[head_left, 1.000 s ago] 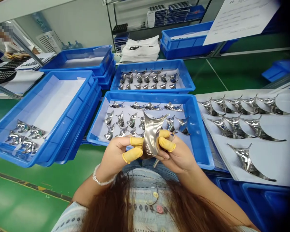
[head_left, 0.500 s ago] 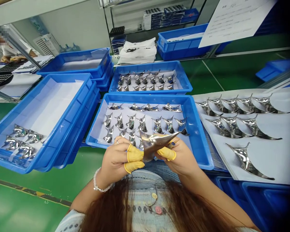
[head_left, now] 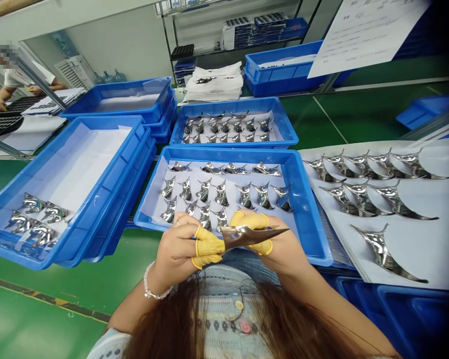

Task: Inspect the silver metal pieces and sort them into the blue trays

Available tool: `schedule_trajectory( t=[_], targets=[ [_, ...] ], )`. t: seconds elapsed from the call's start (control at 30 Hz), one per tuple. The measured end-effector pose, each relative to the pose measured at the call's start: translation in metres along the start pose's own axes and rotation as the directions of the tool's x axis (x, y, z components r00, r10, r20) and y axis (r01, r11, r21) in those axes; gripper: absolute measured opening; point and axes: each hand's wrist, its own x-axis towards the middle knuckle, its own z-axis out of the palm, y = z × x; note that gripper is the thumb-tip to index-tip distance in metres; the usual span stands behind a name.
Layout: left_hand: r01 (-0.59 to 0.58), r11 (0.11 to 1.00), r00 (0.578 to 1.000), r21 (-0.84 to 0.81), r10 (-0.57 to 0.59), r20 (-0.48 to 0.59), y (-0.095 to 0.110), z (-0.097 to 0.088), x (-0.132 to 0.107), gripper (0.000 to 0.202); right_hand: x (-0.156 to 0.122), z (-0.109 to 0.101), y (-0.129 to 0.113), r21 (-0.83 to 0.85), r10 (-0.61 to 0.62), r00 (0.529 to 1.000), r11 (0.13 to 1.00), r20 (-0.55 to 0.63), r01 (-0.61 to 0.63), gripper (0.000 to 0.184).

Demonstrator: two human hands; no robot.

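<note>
A curved polished metal piece [head_left: 247, 236] with a long pointed tip is seen almost edge-on, its tip aimed to the right. My left hand [head_left: 179, 247] and my right hand [head_left: 280, 244] pinch it between them, just above the near rim of a blue tray [head_left: 228, 154]. Yellow rubber finger cots cover several of my fingers. Rows of similar shiny pieces lie on white paper in that tray, close beneath my fingers. A beaded bracelet circles my left wrist [head_left: 153, 284].
A white sheet [head_left: 430, 249] at the right holds more metal pieces. Further blue trays stand at left [head_left: 97, 169] and behind [head_left: 232, 105]. Blue crates [head_left: 411, 319] sit at lower right. A co-worker's arm [head_left: 3, 94] shows at upper left, and a printed paper [head_left: 366, 35] hangs at top right.
The metal piece has turned from facing me, with its engraved face showing, to nearly edge-on with its tip to the right. My hands have lowered slightly and still hold it.
</note>
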Motion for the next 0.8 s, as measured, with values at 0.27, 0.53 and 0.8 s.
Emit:
schedule_trajectory(
  t=[0.27, 0.53, 0.8],
  targets=[
    [0.01, 1.0, 1.0, 0.017, -0.01, -0.008, -0.002, -0.002, -0.001, 0.025, 0.002, 0.001, -0.004, -0.109, -0.05, 0.999, 0.993, 0.013, 0.051, 0.022],
    [0.441, 0.891, 0.897, -0.108, -0.442, 0.009, -0.014, -0.009, 0.003, 0.059, -0.003, -0.002, 0.003, -0.701, -0.388, 0.911, 0.611, 0.139, 0.367, 0.012],
    [0.648, 0.76, 0.749, -0.051, -0.623, 0.225, -0.026, -0.033, -0.004, 0.032, 0.012, -0.01, 0.053, -0.769, -0.465, 0.663, -0.063, 0.586, 0.636, 0.03]
  ],
)
